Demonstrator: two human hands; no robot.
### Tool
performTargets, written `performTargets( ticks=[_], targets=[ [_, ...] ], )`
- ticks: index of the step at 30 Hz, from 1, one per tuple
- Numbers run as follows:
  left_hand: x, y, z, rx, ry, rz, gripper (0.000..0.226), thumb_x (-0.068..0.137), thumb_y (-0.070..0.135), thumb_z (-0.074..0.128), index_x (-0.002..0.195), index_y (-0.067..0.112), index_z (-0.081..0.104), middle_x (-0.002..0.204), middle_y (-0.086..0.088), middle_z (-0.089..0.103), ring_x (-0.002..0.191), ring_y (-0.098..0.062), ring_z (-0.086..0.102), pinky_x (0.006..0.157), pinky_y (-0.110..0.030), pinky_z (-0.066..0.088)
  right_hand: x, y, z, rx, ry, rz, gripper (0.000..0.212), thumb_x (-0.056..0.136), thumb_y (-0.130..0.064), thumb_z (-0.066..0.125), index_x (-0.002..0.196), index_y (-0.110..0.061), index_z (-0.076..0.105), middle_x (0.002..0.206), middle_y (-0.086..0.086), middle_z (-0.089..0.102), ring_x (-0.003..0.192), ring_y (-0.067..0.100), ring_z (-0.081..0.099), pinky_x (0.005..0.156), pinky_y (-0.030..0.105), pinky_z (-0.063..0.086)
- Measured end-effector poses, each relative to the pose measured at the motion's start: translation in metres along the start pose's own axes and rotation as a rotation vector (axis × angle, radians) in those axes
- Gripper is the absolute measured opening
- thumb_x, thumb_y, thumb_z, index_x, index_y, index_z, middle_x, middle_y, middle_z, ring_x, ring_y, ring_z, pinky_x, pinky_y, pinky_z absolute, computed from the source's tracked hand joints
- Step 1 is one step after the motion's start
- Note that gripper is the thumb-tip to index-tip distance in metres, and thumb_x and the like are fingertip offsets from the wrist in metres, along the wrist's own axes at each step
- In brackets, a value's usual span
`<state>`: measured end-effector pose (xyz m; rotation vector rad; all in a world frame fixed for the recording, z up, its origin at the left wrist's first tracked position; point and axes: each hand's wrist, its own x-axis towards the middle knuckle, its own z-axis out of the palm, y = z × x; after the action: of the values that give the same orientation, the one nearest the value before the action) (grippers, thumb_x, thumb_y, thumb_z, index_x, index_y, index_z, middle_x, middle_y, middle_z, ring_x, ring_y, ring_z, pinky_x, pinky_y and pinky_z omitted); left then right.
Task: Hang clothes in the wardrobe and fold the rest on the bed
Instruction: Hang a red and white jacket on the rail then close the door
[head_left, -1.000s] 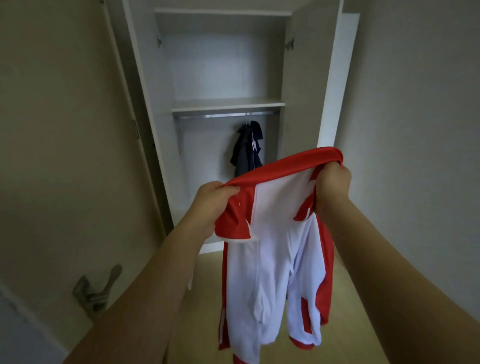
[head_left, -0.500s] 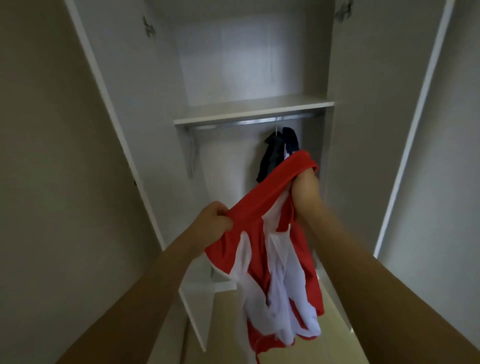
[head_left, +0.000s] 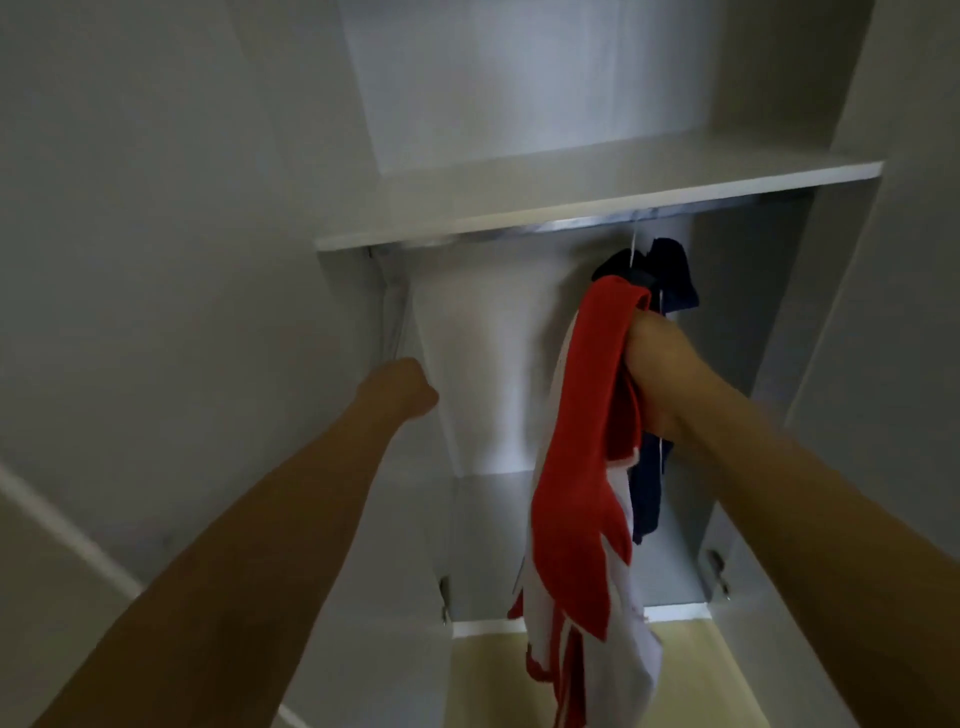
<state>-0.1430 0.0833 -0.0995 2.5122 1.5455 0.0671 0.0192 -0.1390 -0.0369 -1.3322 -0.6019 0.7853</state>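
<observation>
Gripping the red-and-white garment (head_left: 582, 467) bunched at its top edge, the right hand (head_left: 649, 358) lifts it beside the dark hanging clothes (head_left: 670, 275); left hand (head_left: 405, 387) reaches ahead, curled, empty; fabric looks light, limp, best held by the band

Right hand (head_left: 655, 364) grips red-and-white garment (head_left: 582, 499) inside wardrobe (head_left: 597, 187).

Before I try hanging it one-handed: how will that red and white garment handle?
Likely floppy: the red and white garment droops in loose folds below the right hand. Probably light, since one grip carries it. It may slide off; the fabric looks smooth.
</observation>
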Motion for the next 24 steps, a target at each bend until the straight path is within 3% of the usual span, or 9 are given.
performTargets(
  ticks=[2,5,9,11,13,17,20,24],
  targets=[
    [0.071,-0.003,0.003,0.044,0.001,-0.031,0.044,0.095,0.024,0.050,0.134,0.003,0.047,0.136,-0.017,0.051,0.121,-0.032,0.053,0.099,-0.037,0.044,0.041,0.002,0.009,0.010,-0.052,0.019,0.027,0.094,-0.019,0.052,0.072,-0.015,0.067,0.067,0.004,0.066,0.058,0.019,0.063,0.059,0.033,0.053],
    [0.157,-0.018,0.011,0.206,0.037,-0.050,0.034,0.095,0.019,0.050,0.125,0.004,0.054,0.127,-0.014,0.058,0.115,-0.031,0.057,0.093,-0.039,0.047,0.104,0.015,0.034,-0.116,-0.086,0.022,0.023,0.091,-0.011,0.055,0.077,-0.010,0.073,0.071,0.012,0.070,0.062,0.025,0.066,0.056,0.034,0.056],
    [0.240,-0.032,0.013,0.326,0.103,-0.167,0.035,0.094,0.018,0.053,0.125,0.003,0.055,0.127,-0.015,0.059,0.117,-0.033,0.057,0.092,-0.043,0.047,0.176,0.037,0.062,-0.351,-0.010,-0.051,0.023,0.091,-0.009,0.050,0.085,0.010,0.060,0.073,0.023,0.059,0.064,0.028,0.054,0.063,0.039,0.049],
    [0.265,-0.038,0.017,0.389,0.079,-0.199,0.034,0.094,0.018,0.052,0.125,0.005,0.058,0.129,-0.014,0.058,0.120,-0.032,0.055,0.094,-0.043,0.046,0.200,0.043,0.071,-0.462,-0.011,-0.106,0.027,0.091,-0.011,0.047,0.083,0.013,0.057,0.073,0.028,0.061,0.063,0.034,0.057,0.066,0.044,0.052],
    [0.284,-0.045,0.022,0.457,0.067,-0.202,0.028,0.092,0.016,0.055,0.117,0.009,0.066,0.124,-0.011,0.062,0.116,-0.030,0.058,0.087,-0.040,0.049,0.220,0.046,0.073,-0.516,-0.021,-0.133,0.026,0.090,-0.012,0.046,0.072,0.003,0.057,0.067,0.021,0.062,0.063,0.034,0.061,0.069,0.045,0.054],
    [0.304,-0.052,0.028,0.517,0.062,-0.203,0.024,0.092,0.020,0.055,0.112,0.015,0.067,0.122,-0.008,0.064,0.115,-0.028,0.059,0.086,-0.037,0.047,0.249,0.050,0.076,-0.499,-0.034,-0.108,0.036,0.090,-0.012,0.046,0.054,-0.018,0.046,0.046,-0.005,0.048,0.050,0.017,0.049,0.059,0.037,0.046],
    [0.313,-0.052,0.029,0.501,0.079,-0.224,0.027,0.090,0.026,0.056,0.110,0.014,0.069,0.120,-0.007,0.065,0.113,-0.028,0.060,0.086,-0.036,0.047,0.263,0.046,0.081,-0.490,-0.054,-0.103,0.038,0.090,-0.013,0.045,0.053,-0.019,0.045,0.043,-0.008,0.045,0.049,0.015,0.047,0.058,0.032,0.043],
    [0.320,-0.051,0.033,0.509,0.070,-0.244,0.027,0.093,0.014,0.050,0.114,0.011,0.067,0.122,-0.009,0.064,0.115,-0.029,0.059,0.084,-0.038,0.048,0.282,0.044,0.078,-0.530,-0.072,-0.092,0.034,0.088,-0.014,0.045,0.054,-0.016,0.044,0.041,-0.009,0.043,0.045,0.011,0.046,0.053,0.028,0.040]
  ],
)
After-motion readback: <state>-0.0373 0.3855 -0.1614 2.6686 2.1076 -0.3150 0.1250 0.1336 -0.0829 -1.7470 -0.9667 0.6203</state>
